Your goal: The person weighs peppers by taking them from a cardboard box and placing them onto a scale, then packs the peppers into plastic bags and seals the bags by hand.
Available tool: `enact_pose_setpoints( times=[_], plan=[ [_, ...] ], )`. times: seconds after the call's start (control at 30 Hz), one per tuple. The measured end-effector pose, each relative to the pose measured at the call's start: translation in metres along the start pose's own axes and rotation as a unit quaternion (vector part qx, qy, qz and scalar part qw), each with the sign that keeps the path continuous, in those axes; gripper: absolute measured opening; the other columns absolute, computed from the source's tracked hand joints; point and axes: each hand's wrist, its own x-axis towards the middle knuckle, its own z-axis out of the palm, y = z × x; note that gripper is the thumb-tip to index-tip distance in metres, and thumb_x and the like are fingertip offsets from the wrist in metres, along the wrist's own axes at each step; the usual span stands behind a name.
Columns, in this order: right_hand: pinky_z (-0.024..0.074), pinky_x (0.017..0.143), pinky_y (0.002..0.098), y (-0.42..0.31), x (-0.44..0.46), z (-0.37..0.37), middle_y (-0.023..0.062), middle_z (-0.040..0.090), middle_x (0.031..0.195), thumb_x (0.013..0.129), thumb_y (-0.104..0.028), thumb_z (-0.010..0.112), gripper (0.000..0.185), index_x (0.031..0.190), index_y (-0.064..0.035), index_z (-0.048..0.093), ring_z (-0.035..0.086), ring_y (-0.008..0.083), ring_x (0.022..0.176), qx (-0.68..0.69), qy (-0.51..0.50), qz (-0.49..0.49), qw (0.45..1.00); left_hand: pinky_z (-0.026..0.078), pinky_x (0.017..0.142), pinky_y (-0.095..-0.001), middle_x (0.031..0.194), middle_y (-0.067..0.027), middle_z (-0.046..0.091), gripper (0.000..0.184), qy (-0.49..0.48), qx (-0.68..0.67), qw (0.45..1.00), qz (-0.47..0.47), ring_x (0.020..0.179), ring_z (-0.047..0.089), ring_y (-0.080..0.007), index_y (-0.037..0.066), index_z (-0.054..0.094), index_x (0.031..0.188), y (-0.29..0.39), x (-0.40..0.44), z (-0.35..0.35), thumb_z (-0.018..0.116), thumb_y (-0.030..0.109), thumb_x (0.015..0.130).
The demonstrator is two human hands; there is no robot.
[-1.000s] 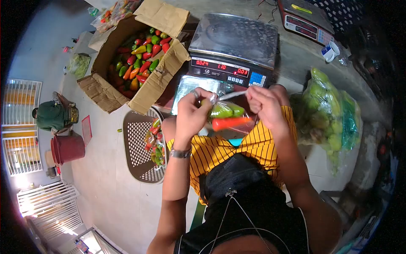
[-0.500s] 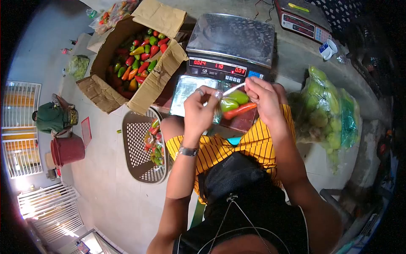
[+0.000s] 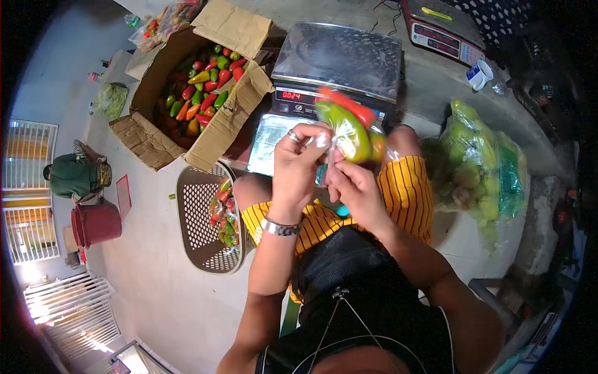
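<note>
scale display (image 3: 291, 96): 0.024 | left hand (image 3: 298, 171): gripping pepper bag (image 3: 346, 134) | right hand (image 3: 359, 194): likewise

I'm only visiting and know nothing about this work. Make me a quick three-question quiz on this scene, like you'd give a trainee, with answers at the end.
1. Multiple choice: what are the left hand and right hand holding?
A) a mug
B) a clear bag of peppers
C) a bucket

2. True or false: the open cardboard box has loose peppers in it.

3. Fill in the blank: the plastic basket on the floor is on the person's ____ side.

Key:
1: B
2: True
3: left
</note>
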Motion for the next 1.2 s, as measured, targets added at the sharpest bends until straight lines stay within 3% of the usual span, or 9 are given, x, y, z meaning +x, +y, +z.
enact_pose_setpoints(
  times=[0.2, 0.3, 0.57, 0.6, 0.7, 0.87, 0.97, 1.1, 1.2],
  plan=[
    [0.054, 0.078, 0.0289, 0.012, 0.031, -0.047, 0.0037, 0.069, 0.102, 0.102, -0.013, 0.059, 0.018, 0.114, -0.0016, 0.065, 0.066, 0.0139, 0.088, 0.067, 0.088, -0.003, 0.994, 0.054, 0.078, -0.0257, 0.098, -0.0103, 0.074, 0.007, -0.007, 0.153, 0.987, 0.045, 0.087, 0.07, -0.0138, -0.001, 0.067, 0.101, -0.004, 0.006, -0.041, 0.062, -0.004, 0.096],
    [0.0505, 0.063, 0.0297, -0.014, 0.039, -0.04, 0.0038, 0.067, 0.079, 0.102, -0.019, 0.061, 0.02, 0.094, -0.0019, 0.069, 0.065, 0.0151, 0.07, -0.07, 0.104, -0.067, 0.99, 0.053, 0.068, -0.0263, 0.091, -0.0095, 0.075, 0.007, 0.081, 0.473, 0.871, 0.101, 0.082, 0.07, -0.0116, -0.003, 0.068, 0.098, -0.007, 0.001, -0.023, 0.065, 0.003, 0.094],
    [0.0519, 0.057, 0.0427, -0.038, 0.008, 0.006, 0.0174, 0.067, 0.073, 0.099, -0.019, 0.066, 0.017, 0.094, -0.0035, 0.067, 0.069, 0.034, 0.063, -0.331, 0.154, -0.25, 0.897, 0.053, 0.062, -0.0288, 0.091, -0.0142, 0.073, 0.009, 0.122, 0.677, 0.656, 0.31, 0.075, 0.07, -0.0156, 0.002, 0.071, 0.098, -0.012, 0.005, -0.008, 0.069, 0.006, 0.089],
    [0.0519, 0.057, 0.0425, -0.036, 0.006, 0.015, 0.0176, 0.066, 0.072, 0.099, -0.019, 0.066, 0.017, 0.092, -0.0036, 0.067, 0.069, 0.0349, 0.063, -0.313, 0.161, -0.231, 0.907, 0.051, 0.063, -0.0334, 0.091, -0.0117, 0.073, 0.01, 0.137, 0.613, 0.741, 0.237, 0.07, 0.066, -0.0253, 0.002, 0.069, 0.098, -0.02, 0.006, -0.004, 0.068, 0.008, 0.091],
    [0.0497, 0.056, 0.0377, -0.035, 0.003, 0.014, 0.0111, 0.065, 0.067, 0.098, -0.015, 0.065, 0.015, 0.091, -0.0019, 0.066, 0.066, 0.0268, 0.058, -0.234, 0.111, -0.168, 0.951, 0.055, 0.076, -0.0279, 0.096, -0.01, 0.075, 0.008, 0.064, 0.199, 0.977, 0.029, 0.082, 0.068, -0.0138, 0.0, 0.068, 0.095, -0.021, 0.012, -0.005, 0.068, 0.008, 0.096],
    [0.048, 0.059, 0.0298, 0.004, 0.009, -0.009, 0.0049, 0.064, 0.069, 0.1, -0.012, 0.063, 0.017, 0.091, 0.0007, 0.069, 0.062, 0.0138, 0.061, -0.19, 0.013, -0.258, 0.947, 0.057, 0.076, -0.0313, 0.107, -0.0146, 0.072, 0.014, -0.124, -0.228, 0.963, -0.068, 0.089, 0.069, -0.0176, 0.001, 0.062, 0.103, -0.018, -0.005, -0.035, 0.068, 0.013, 0.098],
    [0.0474, 0.062, 0.0265, -0.005, 0.013, -0.02, 0.0043, 0.064, 0.073, 0.102, -0.02, 0.065, 0.023, 0.095, 0.0011, 0.071, 0.06, 0.0094, 0.066, -0.134, -0.017, -0.167, 0.977, 0.058, 0.084, -0.0356, 0.106, -0.0199, 0.072, 0.012, -0.259, -0.24, 0.936, 0.006, 0.094, 0.07, -0.026, 0.0, 0.06, 0.096, -0.022, 0.005, -0.042, 0.064, 0.011, 0.099],
    [0.0477, 0.054, 0.0313, -0.028, 0.036, -0.039, 0.0058, 0.066, 0.068, 0.099, -0.024, 0.068, 0.025, 0.093, 0.0, 0.071, 0.064, 0.0121, 0.058, -0.194, 0.009, -0.071, 0.978, 0.056, 0.078, -0.0297, 0.104, -0.0169, 0.074, 0.005, -0.109, 0.212, 0.97, 0.035, 0.089, 0.071, -0.0177, -0.001, 0.068, 0.095, -0.017, 0.011, -0.066, 0.064, -0.001, 0.094],
    [0.0498, 0.054, 0.0394, -0.029, 0.035, -0.01, 0.0173, 0.065, 0.067, 0.099, -0.023, 0.066, 0.023, 0.092, -0.0022, 0.07, 0.068, 0.0272, 0.055, -0.366, 0.098, -0.148, 0.914, 0.05, 0.053, -0.0296, 0.077, -0.0096, 0.073, 0.008, 0.083, 0.6, 0.768, 0.21, 0.058, 0.064, -0.0108, 0.0, 0.069, 0.096, -0.028, 0.008, -0.037, 0.068, 0.007, 0.093]
  ],
)
